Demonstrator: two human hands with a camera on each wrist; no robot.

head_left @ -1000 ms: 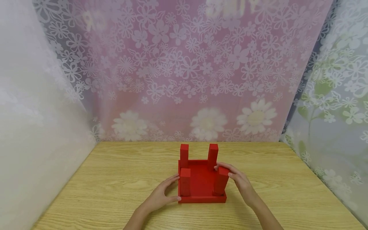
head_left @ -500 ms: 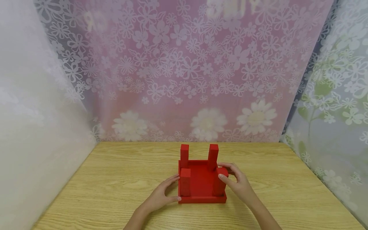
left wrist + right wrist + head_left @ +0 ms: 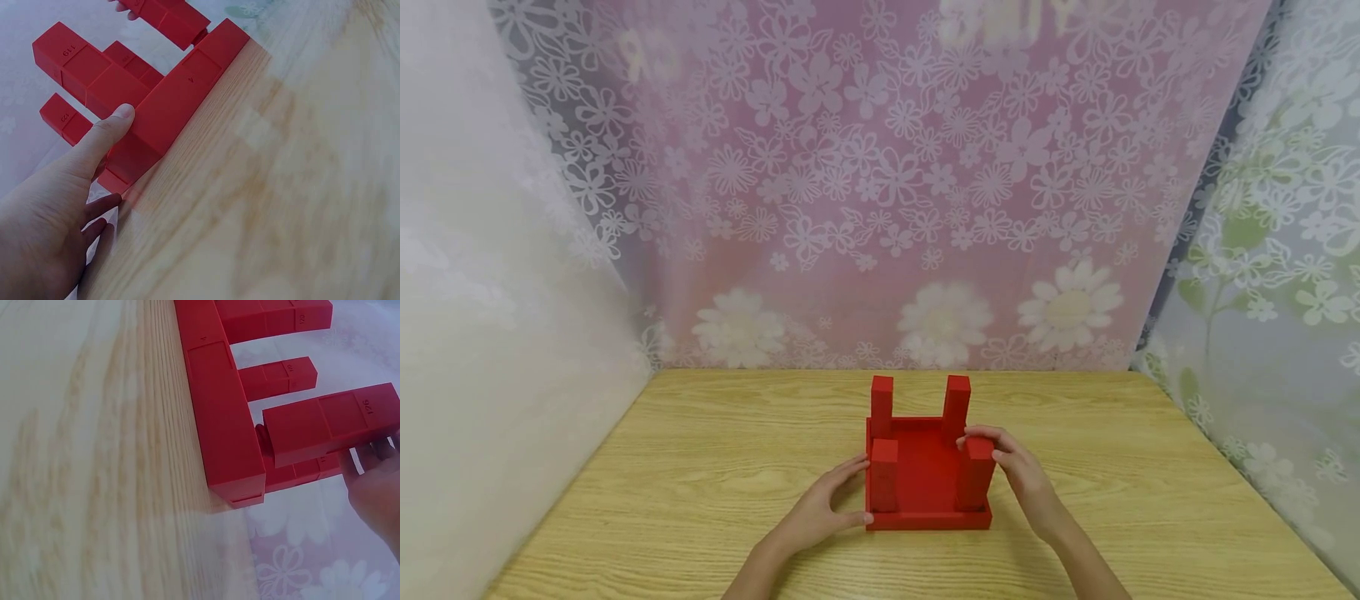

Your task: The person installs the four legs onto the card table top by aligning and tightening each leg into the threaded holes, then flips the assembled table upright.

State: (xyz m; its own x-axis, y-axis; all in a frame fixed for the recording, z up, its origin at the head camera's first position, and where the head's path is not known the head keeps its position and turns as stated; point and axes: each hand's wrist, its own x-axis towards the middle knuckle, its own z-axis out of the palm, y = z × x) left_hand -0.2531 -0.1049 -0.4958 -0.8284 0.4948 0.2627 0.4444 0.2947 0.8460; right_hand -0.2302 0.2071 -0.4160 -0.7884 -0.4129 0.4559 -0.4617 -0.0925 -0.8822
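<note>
A square red tabletop (image 3: 928,522) with a raised rim lies upside down on the wooden table, its thick red legs pointing up at the corners. My right hand (image 3: 1030,483) grips the near right leg (image 3: 974,479) by its upper end, thumb on its right side and fingers behind. In the right wrist view, a short round stub (image 3: 264,439) shows between that leg's lower end and the tabletop's rim. My left hand (image 3: 816,512) holds the near left corner, with its thumb (image 3: 119,119) on the front rim and its fingers along the left side.
The near left leg (image 3: 883,479), far left leg (image 3: 881,408) and far right leg (image 3: 956,408) stand upright. Wood-grain tabletop surface (image 3: 722,450) surrounds the red piece. A pink flowered curtain (image 3: 880,208) hangs behind, with pale sheets on both sides.
My right thumb, across the leg's front face half a second ago, is back on its right side. The near right leg has turned and straightened slightly. My left hand stays put.
</note>
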